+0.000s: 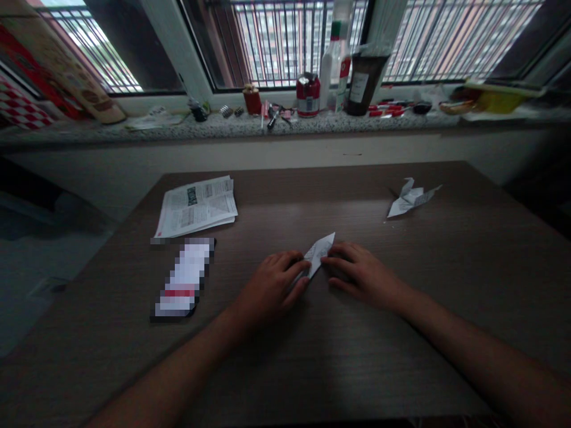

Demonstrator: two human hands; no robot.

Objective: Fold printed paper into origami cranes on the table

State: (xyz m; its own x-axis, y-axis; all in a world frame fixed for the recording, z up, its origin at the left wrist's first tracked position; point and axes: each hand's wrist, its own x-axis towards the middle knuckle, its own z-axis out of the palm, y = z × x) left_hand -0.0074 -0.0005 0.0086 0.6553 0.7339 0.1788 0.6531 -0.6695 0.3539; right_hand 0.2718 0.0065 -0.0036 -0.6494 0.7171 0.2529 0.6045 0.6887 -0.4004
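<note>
A small folded piece of printed paper (319, 251) lies slantwise on the table, narrow and pointed at its upper right end. My left hand (279, 279) is closed on its lower left part, fingertips and thumb pressing it against the tabletop. At the paper's right edge rests my right hand (361, 274), its fingers stretched out and somewhat apart, the fingertips touching the edge. Part of the paper's lower end is hidden under the left fingers. A finished paper crane (408, 200), folded from similar printed paper, stands at the back right of the table.
Folded printed sheets (198, 205) lie at the back left of the brown table (285, 368). A phone (185, 278) with a blurred screen is left of my left hand. Along the granite windowsill (178, 132) stand a red can (307, 95), bottles and several small things.
</note>
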